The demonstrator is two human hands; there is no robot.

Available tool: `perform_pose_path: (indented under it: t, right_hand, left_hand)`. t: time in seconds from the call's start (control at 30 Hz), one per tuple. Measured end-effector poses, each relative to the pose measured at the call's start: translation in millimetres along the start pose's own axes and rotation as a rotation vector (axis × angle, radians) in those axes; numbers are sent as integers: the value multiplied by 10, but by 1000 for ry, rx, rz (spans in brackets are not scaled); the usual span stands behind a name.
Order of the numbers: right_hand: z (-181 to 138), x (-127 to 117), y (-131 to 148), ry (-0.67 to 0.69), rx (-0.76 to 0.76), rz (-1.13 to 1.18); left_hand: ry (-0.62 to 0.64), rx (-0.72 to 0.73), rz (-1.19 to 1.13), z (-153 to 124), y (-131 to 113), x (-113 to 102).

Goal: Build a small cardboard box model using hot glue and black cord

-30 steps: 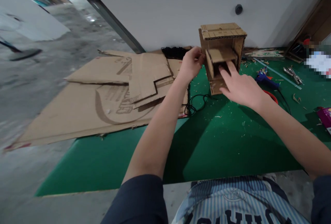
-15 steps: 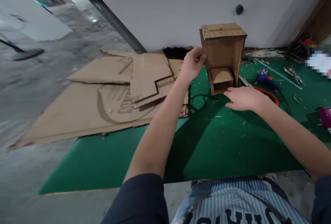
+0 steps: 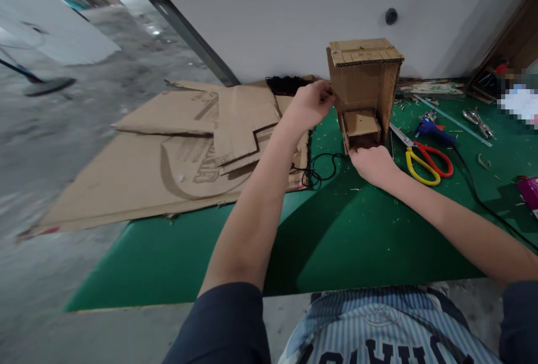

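A small open-fronted cardboard box (image 3: pixel 357 86) stands upright on the green table, with a flat roof piece on top and a low compartment at its base. My left hand (image 3: pixel 314 105) pinches the box's left side edge, fingers curled around it. At the bottom front edge, my right hand (image 3: pixel 373 165) is closed against the low compartment, and its fingertips are partly hidden. Close to the right hand lie scissors (image 3: pixel 423 163) with one yellow and one red handle. Black cord (image 3: pixel 321 170) lies in loops left of the box.
Large flattened cardboard sheets (image 3: pixel 126 176) cover the table's left side. On the right are a blue glue gun (image 3: pixel 435 130) with its cable, metal pliers (image 3: pixel 478 123), a clear strip (image 3: pixel 456 121) and a purple packet (image 3: pixel 528 193). A white wall (image 3: pixel 294 16) rises behind.
My right hand has moved left along the box's bottom front edge, its fingers curling in. The scissors' handles are now uncovered. My left hand stays at the box's left side.
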State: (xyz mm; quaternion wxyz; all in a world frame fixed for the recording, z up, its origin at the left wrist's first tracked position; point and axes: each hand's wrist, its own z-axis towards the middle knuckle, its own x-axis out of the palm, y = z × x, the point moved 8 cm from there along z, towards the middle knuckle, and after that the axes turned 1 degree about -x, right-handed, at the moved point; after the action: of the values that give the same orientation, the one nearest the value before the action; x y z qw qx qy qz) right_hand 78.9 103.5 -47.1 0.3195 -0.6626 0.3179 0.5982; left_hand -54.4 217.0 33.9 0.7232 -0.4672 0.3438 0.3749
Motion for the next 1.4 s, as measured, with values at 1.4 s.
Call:
perform_pose_path:
  t: [1.4]
  right_hand:
    - [-322, -999, -381, -377, 13, 140]
  left_hand:
    - [131, 132, -633, -836, -677, -84]
